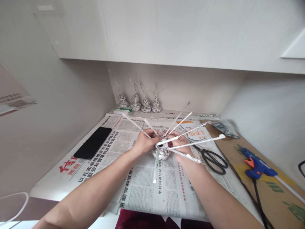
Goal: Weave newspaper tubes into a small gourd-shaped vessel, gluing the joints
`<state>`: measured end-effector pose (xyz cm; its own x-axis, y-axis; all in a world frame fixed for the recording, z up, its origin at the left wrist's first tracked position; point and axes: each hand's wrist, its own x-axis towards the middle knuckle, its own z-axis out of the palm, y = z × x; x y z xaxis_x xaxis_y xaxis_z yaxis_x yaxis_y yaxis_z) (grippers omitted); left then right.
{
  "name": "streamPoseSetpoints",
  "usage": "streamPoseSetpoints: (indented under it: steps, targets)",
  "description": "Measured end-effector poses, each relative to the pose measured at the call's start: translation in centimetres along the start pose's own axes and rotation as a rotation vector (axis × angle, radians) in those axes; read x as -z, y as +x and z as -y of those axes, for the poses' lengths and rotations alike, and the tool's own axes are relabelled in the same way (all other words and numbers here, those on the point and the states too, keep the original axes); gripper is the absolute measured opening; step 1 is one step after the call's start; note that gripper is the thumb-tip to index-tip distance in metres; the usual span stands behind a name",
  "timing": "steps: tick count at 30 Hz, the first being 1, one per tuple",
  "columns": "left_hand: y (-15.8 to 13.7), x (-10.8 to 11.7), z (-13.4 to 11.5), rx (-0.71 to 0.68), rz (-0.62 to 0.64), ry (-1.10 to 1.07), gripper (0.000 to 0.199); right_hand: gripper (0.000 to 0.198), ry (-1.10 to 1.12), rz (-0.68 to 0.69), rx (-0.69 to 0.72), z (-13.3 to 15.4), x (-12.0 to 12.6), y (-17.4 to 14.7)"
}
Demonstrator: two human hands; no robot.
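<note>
Between my hands sits a small round woven basket of rolled newspaper [160, 154], low over the newspaper-covered table. Several rolled paper strips [197, 141] stick out from its top in all directions. My left hand [147, 140] is closed on the basket's upper left side, the thumb lying by the rim. At its right side my right hand [179, 143] is closed too, its fingers partly hidden behind the strips. A dark opening shows in the middle of the basket's top.
Several finished-looking gourd-shaped weavings [146, 105] stand along the back wall. A black phone [92, 143] lies at left on newspaper sheets [147, 194]. Black-handled scissors [214, 161] lie at right, near a blue glue gun [258, 167] on cardboard [228, 152]. A shelf panel overhangs the back.
</note>
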<state>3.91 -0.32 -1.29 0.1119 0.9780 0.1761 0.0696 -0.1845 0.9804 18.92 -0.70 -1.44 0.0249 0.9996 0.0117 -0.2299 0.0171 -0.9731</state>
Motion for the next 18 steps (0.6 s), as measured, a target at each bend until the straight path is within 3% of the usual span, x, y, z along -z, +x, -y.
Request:
streamPoseSetpoints:
  steps: [3,11,18]
  targets:
    - [0.0,0.0,-0.1,-0.013,0.004,-0.013,0.018,0.036,0.052,-0.076,-0.046,0.0,-0.1,0.0]
    - [-0.4,0.3,-1.0,-0.109,0.032,0.069,0.013,0.031,0.127,-0.053,-0.228,0.3,0.2,0.1]
    - [-0.7,0.4,-1.7,-0.140,-0.052,0.225,0.015,0.020,0.186,0.007,-0.204,0.8,0.1,-0.5]
